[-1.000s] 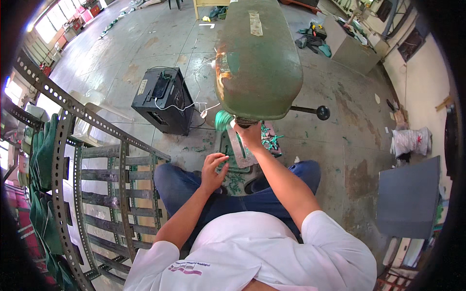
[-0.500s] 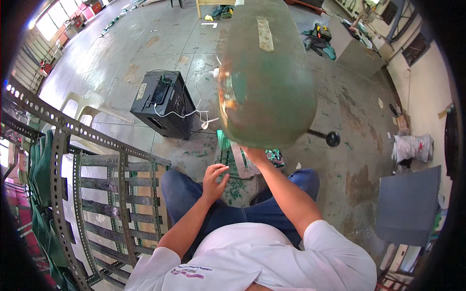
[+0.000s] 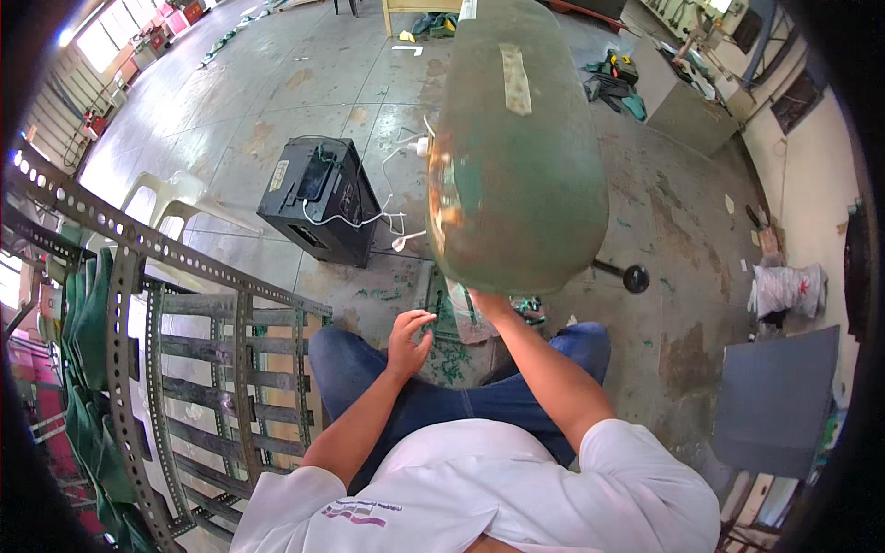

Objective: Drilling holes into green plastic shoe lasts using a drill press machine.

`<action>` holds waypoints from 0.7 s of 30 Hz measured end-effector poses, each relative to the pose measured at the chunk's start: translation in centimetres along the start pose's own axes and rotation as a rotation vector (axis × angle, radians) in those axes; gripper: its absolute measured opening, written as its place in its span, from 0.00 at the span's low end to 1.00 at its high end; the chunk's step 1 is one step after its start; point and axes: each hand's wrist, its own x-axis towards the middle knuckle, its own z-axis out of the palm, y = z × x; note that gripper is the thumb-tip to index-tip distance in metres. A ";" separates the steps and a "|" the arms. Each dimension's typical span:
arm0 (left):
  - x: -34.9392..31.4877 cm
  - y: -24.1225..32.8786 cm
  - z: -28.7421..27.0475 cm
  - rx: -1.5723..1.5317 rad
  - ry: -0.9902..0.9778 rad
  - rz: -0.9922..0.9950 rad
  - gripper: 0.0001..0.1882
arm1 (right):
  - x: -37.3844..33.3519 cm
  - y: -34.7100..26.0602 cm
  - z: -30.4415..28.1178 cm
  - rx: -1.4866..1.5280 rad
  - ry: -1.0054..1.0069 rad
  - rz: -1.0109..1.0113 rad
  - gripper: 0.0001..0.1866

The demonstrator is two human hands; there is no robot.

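Observation:
A large, rounded green machine head (image 3: 516, 175) with worn paint fills the upper middle of the view, and a lever with a black ball knob (image 3: 636, 278) sticks out on its right. My right hand (image 3: 489, 302) reaches under its front edge, so the fingers are hidden and what they touch cannot be seen. Below it lies a machine bed (image 3: 475, 330), partly covered, with small green scraps (image 3: 449, 362) on and before it. My left hand (image 3: 408, 341) hovers left of the bed, fingers apart and holding nothing.
At left stands a slotted metal rack (image 3: 230, 369) with green sheets (image 3: 88, 323) hung on it. A black box (image 3: 318, 203) with a phone (image 3: 316, 177) and white cable is on the floor. A grey panel (image 3: 774, 401) leans at right.
The view has shifted slightly. A green piece that showed beside my right hand under the machine head is no longer visible there. My left hand stays about where it was.

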 end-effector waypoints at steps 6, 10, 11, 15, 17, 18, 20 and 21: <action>0.1 1.1 0.7 -0.032 0.045 0.044 0.19 | 0.7 -9.2 5.8 -0.277 0.098 -0.160 0.08; 0.7 2.1 1.2 -0.040 0.019 0.060 0.19 | 1.3 -8.9 5.0 -0.311 0.102 -0.201 0.09; 1.0 2.6 1.2 -0.032 0.018 0.096 0.19 | 1.4 -8.9 4.8 -0.318 0.076 -0.192 0.09; 2.2 3.6 1.4 -0.019 0.025 0.137 0.19 | 0.8 -8.8 5.7 -0.298 0.126 -0.217 0.08; 3.5 4.9 1.7 -0.032 0.038 0.120 0.20 | 0.8 -8.7 5.9 -0.292 0.154 -0.203 0.08; 4.0 5.6 2.0 -0.077 0.079 0.055 0.21 | 0.5 -8.5 6.1 -0.333 0.181 -0.218 0.08; 5.4 6.3 2.8 -0.122 0.122 -0.012 0.23 | 0.5 -8.5 6.2 -0.375 0.207 -0.231 0.08; 6.2 6.4 3.3 -0.103 0.118 -0.023 0.24 | 0.7 -8.7 6.1 -0.338 0.171 -0.239 0.08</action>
